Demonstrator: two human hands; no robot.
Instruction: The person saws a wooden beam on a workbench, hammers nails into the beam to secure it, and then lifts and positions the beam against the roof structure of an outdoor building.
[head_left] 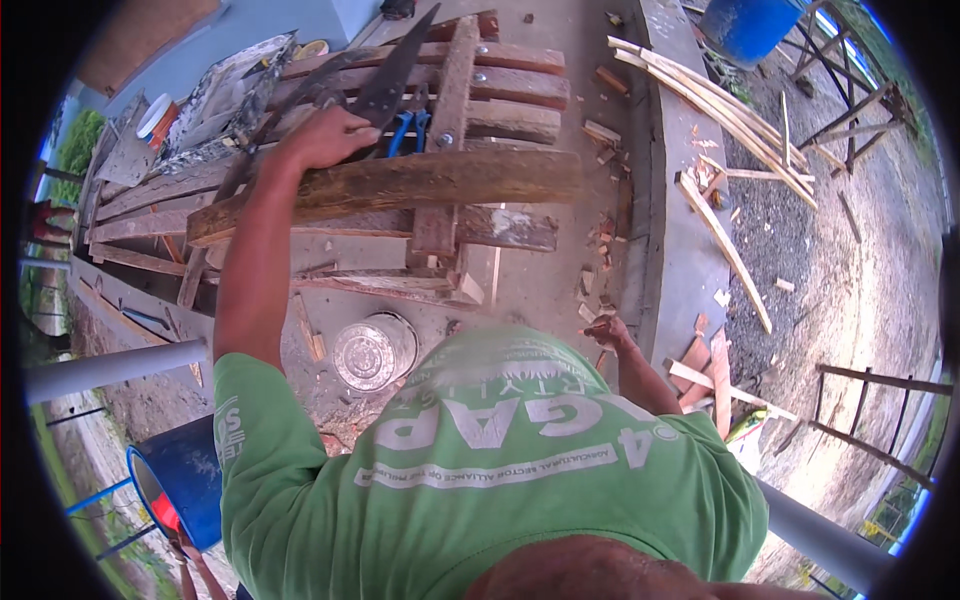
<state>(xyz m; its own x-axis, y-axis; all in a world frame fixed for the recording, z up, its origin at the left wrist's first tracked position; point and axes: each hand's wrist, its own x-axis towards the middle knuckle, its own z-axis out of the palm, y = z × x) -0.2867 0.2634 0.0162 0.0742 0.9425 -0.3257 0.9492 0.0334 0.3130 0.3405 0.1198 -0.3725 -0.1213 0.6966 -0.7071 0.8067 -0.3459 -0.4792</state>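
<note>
My left hand point(330, 137) is closed on the wide end of a handsaw point(393, 80), whose blade points up and away over a rough wooden slatted frame point(515, 118). Blue-handled pliers point(408, 135) lie just right of the blade. A thick, weathered plank point(500, 178) crosses the frame just below that hand. My right hand point(608, 330) is down at my right side, away from the frame, with its fingers curled; whether something small is in them is unclear.
Loose wood strips point(710, 120) lie along the right-hand ledge point(655, 250). A metal bucket point(372, 352) is below the frame. A blue barrel point(740, 25) stands top right; another point(190, 465) is lower left, with another person's hands near it. A grey pole point(120, 368) is at left.
</note>
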